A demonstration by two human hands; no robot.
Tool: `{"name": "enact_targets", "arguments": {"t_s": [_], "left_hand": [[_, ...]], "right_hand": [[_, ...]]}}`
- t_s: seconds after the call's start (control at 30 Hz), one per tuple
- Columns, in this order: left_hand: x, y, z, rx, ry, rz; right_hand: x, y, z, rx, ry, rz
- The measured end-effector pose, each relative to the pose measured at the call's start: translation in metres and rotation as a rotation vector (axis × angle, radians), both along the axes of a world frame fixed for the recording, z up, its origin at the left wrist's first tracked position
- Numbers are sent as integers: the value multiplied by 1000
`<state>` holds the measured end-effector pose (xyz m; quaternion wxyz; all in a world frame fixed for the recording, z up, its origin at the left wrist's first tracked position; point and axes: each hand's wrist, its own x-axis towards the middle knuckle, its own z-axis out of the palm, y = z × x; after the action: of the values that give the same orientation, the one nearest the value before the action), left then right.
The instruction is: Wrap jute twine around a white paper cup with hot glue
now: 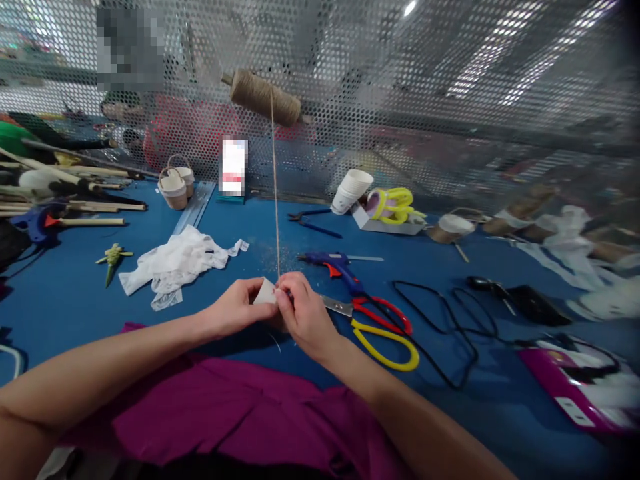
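My left hand (243, 308) is closed around a small white paper cup (265, 293), tilted in front of me. Twine (275, 200) runs taut from a spool (265, 97) on the mesh down to the cup. At its lower end, my right hand (303, 313) pinches the twine against the cup; the fingertips partly cover that spot. The cup's lower part is mostly hidden by my fingers. Just right of my right hand lie scissors (385, 333) with one red and one yellow handle loop. Behind them rests a blue glue gun (333, 263) with a glue stick in it.
White lace (180, 263) lies left of my hands. Small twine-handled buckets (173, 189), pliers (315, 223), stacked paper cups (351, 190) and a phone (233, 167) stand or lie further back. A black cord (450, 327) loops toward a magenta power strip (570, 387). Perforated mesh (400, 87) closes the back.
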<state>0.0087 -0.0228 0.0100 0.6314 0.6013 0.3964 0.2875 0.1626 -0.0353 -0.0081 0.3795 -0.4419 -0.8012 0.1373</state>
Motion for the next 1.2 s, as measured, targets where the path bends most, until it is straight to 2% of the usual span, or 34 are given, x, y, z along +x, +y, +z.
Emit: {"name": "enact_targets", "arguments": {"t_s": [0.3,0.63,0.8,1.0,1.2], "left_hand": [[3,-3,-9,73,75,8],[3,-6,-10,105,85,-69],[4,-9,-9,104,121,-80],[4,-10,-10,65,30,-59],[5,-8,-7,-1,-13,-44]], "right_hand": [[3,-1,1,-145,96,31],[1,6,19,-488,332,65],[-4,11,20,-610,456,44],[0,11,12,-636,522,-18],[6,8,9,-567,464,-52]]}}
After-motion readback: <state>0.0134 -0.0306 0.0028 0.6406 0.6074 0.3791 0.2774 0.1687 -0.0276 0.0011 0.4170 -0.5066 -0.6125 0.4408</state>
